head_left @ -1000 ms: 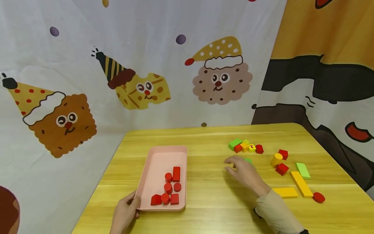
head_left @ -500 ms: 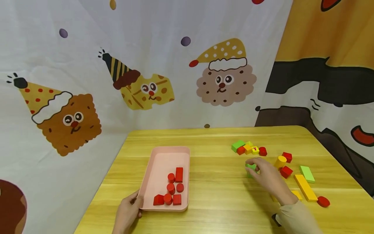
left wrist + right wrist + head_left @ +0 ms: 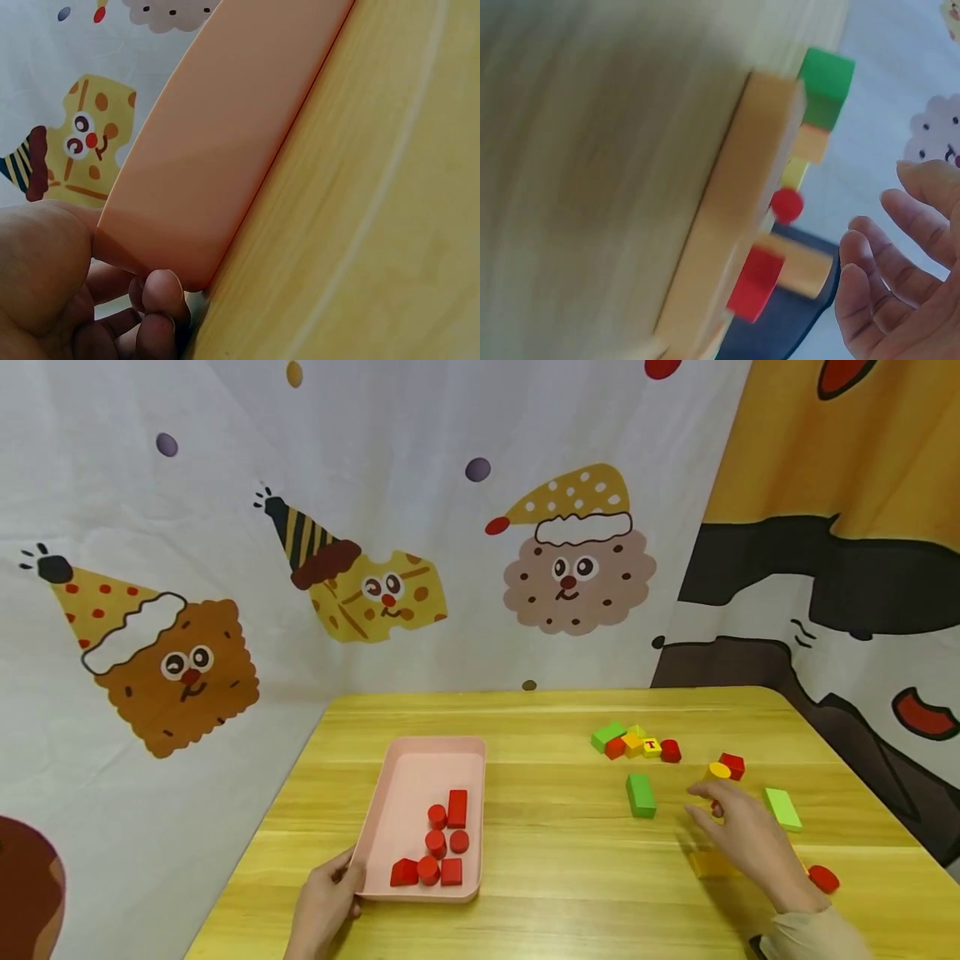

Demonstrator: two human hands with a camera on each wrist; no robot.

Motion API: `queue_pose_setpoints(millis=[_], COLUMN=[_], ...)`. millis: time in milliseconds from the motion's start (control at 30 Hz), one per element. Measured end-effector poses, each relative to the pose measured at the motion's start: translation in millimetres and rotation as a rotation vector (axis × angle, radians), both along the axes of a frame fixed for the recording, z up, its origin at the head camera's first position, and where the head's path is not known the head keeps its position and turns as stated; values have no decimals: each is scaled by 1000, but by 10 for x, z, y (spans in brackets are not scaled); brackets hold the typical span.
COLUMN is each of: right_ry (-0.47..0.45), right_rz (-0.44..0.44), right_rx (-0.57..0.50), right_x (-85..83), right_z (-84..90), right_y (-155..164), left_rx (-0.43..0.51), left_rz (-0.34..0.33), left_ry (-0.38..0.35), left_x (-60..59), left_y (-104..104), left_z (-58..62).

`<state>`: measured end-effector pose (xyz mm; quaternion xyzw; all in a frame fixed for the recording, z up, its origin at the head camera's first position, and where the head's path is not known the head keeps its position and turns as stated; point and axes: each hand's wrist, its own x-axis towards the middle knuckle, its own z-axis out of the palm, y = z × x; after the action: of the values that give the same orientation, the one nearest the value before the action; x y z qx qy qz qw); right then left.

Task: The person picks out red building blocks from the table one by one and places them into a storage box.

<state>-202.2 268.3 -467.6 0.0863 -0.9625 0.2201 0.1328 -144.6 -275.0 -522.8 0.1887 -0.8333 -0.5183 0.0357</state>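
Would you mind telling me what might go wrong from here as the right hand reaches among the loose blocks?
The right hand hovers open beside the upright yellow cylinder; a brush might topple it and set it rolling.
A red block sits right behind that cylinder, so fingers could catch the wrong piece.
The left hand holds only a corner of the pink tray; a nudge might pivot it.

The right hand (image 3: 738,835) moved rightward past the green block (image 3: 641,795).
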Motion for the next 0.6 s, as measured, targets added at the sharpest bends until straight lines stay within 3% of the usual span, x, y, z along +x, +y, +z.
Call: queue_pose_setpoints(millis=[300,600], right_ry=[-93,-115], right_rz=[-88,-118], right_rx=[39,50], right_x=[69,82], right_z=[-52,-79], right_y=[349,491], left_rx=[-21,-33], left_rz=[6,-1], left_ry=[-10,0], left_x=[-9,2], left_y=[-17,-34], left_z=[-4,-2])
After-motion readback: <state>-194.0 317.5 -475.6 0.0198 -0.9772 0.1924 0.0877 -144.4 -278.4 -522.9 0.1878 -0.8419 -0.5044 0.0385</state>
